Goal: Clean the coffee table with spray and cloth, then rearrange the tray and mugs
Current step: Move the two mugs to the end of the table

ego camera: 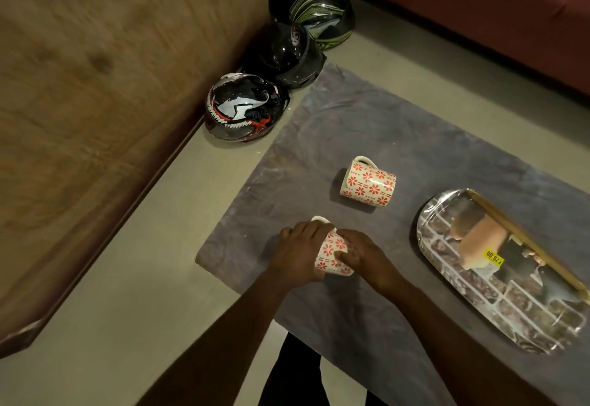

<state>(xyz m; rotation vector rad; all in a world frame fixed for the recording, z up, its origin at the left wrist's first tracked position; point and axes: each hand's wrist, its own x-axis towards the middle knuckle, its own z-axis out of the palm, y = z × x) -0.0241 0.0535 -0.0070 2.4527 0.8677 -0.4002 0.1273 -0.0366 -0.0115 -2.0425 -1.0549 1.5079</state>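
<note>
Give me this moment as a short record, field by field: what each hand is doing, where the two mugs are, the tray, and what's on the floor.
left hand: grips the near mug from its left side
right hand: grips the same mug from its right side
near mug: red flower print, at the table's near left corner; tilted or upright, cannot tell
far mug: same print, untouched, handle toward the far side
tray: oval, printed, wrapped in clear film, yellow price sticker, on the table right of the mugs
table: dark grey top
helmets: three on the floor beyond the table's far left corner

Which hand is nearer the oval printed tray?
Right. The right hand grips the near floral mug on the side toward the tray; the left hand grips its far side.
</note>
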